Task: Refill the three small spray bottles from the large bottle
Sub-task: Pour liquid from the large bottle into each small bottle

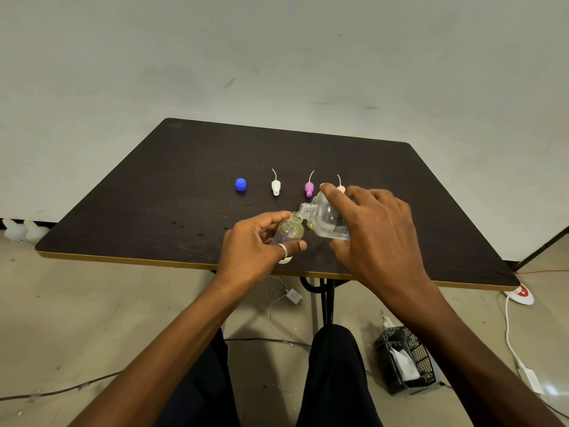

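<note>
Above dark-trousered knees point(332, 365), the left hand point(252, 251) grips a small spray bottle point(291, 232) near the table's point(123, 229) front edge. The right hand point(375, 229) clasps the large bottle point(326, 220), tilted mouth to mouth. Behind lie a white top point(275, 188), purple top point(308, 188), pink top point(340, 188) and blue cap point(240, 184).

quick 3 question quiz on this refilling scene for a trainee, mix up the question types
1. True or false: the large bottle is tilted, with its neck at the mouth of the small bottle.
2. The left hand holds: A) nothing B) the small bottle C) the large bottle.
3. Fill in: the spray top partly hidden behind the right hand is ___ in colour.

Key: 1 true; 2 B; 3 pink.
</note>
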### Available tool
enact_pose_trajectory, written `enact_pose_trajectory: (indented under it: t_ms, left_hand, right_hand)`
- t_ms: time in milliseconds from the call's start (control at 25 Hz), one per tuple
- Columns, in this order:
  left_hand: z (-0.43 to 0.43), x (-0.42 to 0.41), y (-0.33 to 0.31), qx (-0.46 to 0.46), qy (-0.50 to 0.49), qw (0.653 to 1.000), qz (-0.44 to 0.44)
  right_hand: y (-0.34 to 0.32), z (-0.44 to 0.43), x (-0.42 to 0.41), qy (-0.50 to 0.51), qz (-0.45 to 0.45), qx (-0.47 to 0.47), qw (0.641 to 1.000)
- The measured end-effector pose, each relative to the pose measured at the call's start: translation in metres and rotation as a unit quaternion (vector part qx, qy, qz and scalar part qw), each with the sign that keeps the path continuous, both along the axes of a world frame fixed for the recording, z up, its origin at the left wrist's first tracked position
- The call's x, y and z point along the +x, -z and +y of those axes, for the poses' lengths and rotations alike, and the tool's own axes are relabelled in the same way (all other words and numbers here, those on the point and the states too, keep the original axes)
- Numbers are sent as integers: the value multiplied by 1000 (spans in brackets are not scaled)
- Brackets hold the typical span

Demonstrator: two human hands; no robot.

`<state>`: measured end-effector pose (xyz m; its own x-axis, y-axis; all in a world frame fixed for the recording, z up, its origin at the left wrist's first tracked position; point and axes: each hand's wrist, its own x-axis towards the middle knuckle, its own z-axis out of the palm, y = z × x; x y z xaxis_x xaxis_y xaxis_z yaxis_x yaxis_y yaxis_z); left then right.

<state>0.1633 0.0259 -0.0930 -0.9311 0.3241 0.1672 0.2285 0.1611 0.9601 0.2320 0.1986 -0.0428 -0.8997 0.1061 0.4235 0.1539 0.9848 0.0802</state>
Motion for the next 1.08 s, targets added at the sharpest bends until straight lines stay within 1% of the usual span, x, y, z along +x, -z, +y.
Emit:
enact_pose_trajectory:
  t_ms: [400,1080]
  left_hand:
    - [1,1,1,11,8,1000,-20]
    - [4,4,5,55,20,997,-57]
  right_hand:
    - [1,0,0,-3,5,-1,1000]
    - [5,2,-2,-10,33,13,999]
